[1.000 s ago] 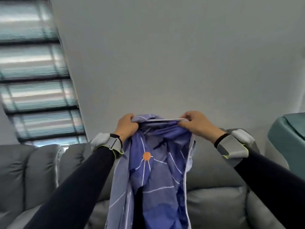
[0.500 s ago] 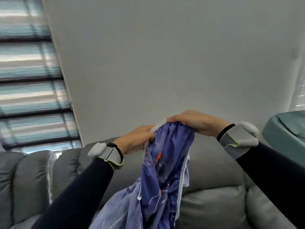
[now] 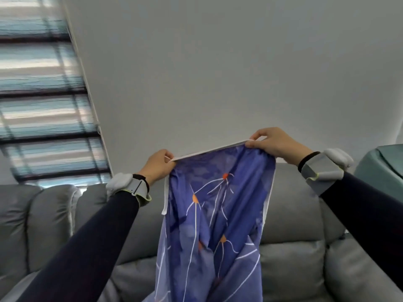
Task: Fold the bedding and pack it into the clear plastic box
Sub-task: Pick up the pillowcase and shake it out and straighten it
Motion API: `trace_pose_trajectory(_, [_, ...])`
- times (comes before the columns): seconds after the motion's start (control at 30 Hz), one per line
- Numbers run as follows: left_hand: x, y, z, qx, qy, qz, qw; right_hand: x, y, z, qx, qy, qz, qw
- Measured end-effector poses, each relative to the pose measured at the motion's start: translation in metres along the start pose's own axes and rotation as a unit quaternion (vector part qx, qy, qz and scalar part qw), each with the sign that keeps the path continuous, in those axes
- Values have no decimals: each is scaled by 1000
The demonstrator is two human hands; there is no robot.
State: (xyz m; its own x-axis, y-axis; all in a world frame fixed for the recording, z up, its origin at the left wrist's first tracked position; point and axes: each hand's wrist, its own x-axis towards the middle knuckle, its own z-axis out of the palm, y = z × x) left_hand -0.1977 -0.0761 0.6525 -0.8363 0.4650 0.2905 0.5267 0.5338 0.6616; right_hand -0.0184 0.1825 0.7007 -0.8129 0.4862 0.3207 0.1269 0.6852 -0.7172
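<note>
A purple-blue bedding sheet [image 3: 218, 219] with white lines, orange dots and a white hem hangs in the air in front of me. My left hand [image 3: 158, 165] pinches the left end of its top hem. My right hand [image 3: 273, 143] pinches the right end, a bit higher. The hem is stretched taut between them and the cloth drops down past the bottom of the view. The clear plastic box is not in view.
A grey leather sofa [image 3: 301, 247] fills the lower part of the view behind the sheet. A window with striped blinds [image 3: 43, 101] is at the left. A teal-covered object [image 3: 383, 166] shows at the right edge. A plain wall is behind.
My hands have moved apart along the top hem, pulling the bunched sheet open and taut. The right hand rose; the left moved left.
</note>
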Motion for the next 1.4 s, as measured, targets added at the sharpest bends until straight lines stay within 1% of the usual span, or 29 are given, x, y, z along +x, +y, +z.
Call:
trace_pose_trajectory(0.07, [-2, 5, -1, -72, -45, -31, 996, 4, 11, -4, -4, 6, 5, 1000])
trace_pose_trajectory(0.13, [-4, 11, -5, -83, -94, -28, 992, 8, 19, -3, -3, 10, 5, 1000])
trace_pose_trajectory(0.2, [-11, 19, -11, -144, -150, -50, 977, 12, 22, -3, 8, 13, -1, 1000])
trace_pose_trajectory(0.27, [-16, 23, -17, -253, -228, -91, 936, 14, 22, -3, 17, 12, -5, 1000])
trace_pose_trajectory(0.33, [-17, 27, -19, -338, -291, -95, 890, 14, 20, 0, 10, -4, -15, 1000])
trace_pose_trajectory(0.37, [-16, 31, -19, -379, -295, -90, 872, 13, 18, 3, -6, -16, -23, 1000])
trace_pose_trajectory(0.4, [-15, 38, -18, -419, -281, -85, 859, 10, 15, 8, -20, -21, -33, 999])
trace_pose_trajectory(0.5, [-14, 64, -13, -516, -213, -50, 828, -5, -5, 26, -8, -16, -65, 998])
trace_pose_trajectory(0.57, [-17, 80, -10, -527, -195, -18, 827, -23, -22, 39, 30, -38, -85, 995])
trace_pose_trajectory(0.6, [-18, 84, -7, -522, -198, -8, 829, -34, -29, 47, 53, -47, -94, 993])
trace_pose_trajectory(0.7, [-21, 94, 8, -466, -187, 28, 864, -66, -45, 63, 87, -60, -96, 990])
trace_pose_trajectory(0.77, [-27, 104, 21, -418, -154, 53, 894, -75, -46, 74, 88, -46, -86, 991])
trace_pose_trajectory(0.83, [-32, 112, 28, -370, -96, 80, 920, -71, -37, 85, 85, -32, -63, 994])
trace_pose_trajectory(0.87, [-31, 113, 28, -337, -49, 91, 936, -68, -33, 89, 66, -37, -49, 996])
trace_pose_trajectory(0.93, [-27, 111, 21, -248, 57, 95, 962, -59, -20, 92, 17, -82, -16, 996])
trace_pose_trajectory(1.0, [-23, 100, 7, -180, 156, 74, 968, -50, -7, 80, -4, -101, 21, 995])
trace_pose_trajectory(1.07, [-21, 79, -12, -158, 215, 53, 962, -34, 9, 54, -30, -51, 56, 997])
trace_pose_trajectory(1.13, [-19, 56, -32, -144, 254, 34, 956, -17, 19, 21, -60, 31, 67, 995])
trace_pose_trajectory(1.2, [-16, 39, -52, -48, 318, 30, 947, -2, 14, -4, -96, 127, 36, 987])
trace_pose_trajectory(1.23, [-14, 37, -61, -22, 356, 35, 933, 3, 7, -10, -85, 175, 15, 981])
trace_pose_trajectory(1.27, [-11, 37, -67, -34, 386, 51, 921, 6, 0, -12, -56, 214, -12, 975])
trace_pose_trajectory(1.3, [-11, 39, -73, -67, 407, 74, 908, 7, -6, -11, -22, 234, -30, 972])
trace_pose_trajectory(1.33, [-10, 38, -78, -97, 435, 89, 891, 6, -7, -4, -5, 227, -35, 973])
trace_pose_trajectory(1.37, [-10, 37, -86, -123, 472, 94, 868, 3, -3, 3, -10, 196, -20, 980])
trace_pose_trajectory(1.4, [-8, 26, -95, -147, 502, 79, 849, -1, 11, 12, -27, 153, 3, 988])
